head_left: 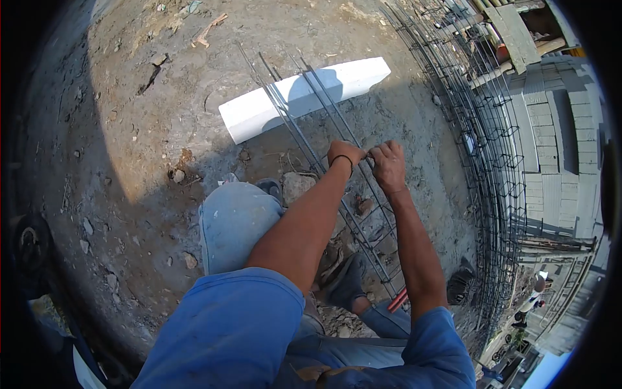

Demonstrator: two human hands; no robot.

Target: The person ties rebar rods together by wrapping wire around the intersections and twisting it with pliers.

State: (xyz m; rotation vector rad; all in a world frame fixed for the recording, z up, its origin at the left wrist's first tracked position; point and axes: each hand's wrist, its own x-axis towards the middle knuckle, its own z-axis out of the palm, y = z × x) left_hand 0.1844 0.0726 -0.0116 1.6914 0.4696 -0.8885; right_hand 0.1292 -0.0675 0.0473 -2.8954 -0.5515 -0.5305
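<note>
My left hand (345, 153), with a dark band at its wrist, is closed at the right-hand bars of a narrow rebar cage (363, 236). Close beside it, my right hand (389, 167) is also closed, its fingers pinched together at the same spot. A small dark bit shows between the two hands, but what each one grips is hidden. The cage's long steel bars run away from me, joined by thin cross ties. Their far ends lie over a long white block (304, 97) on the ground.
A large stack of tied rebar cages (486, 162) stands to the right, near a block wall (560, 123). Red handles (398, 299) show beside my right arm. Stones such as this rock (298, 188) lie around my feet on bare dirt.
</note>
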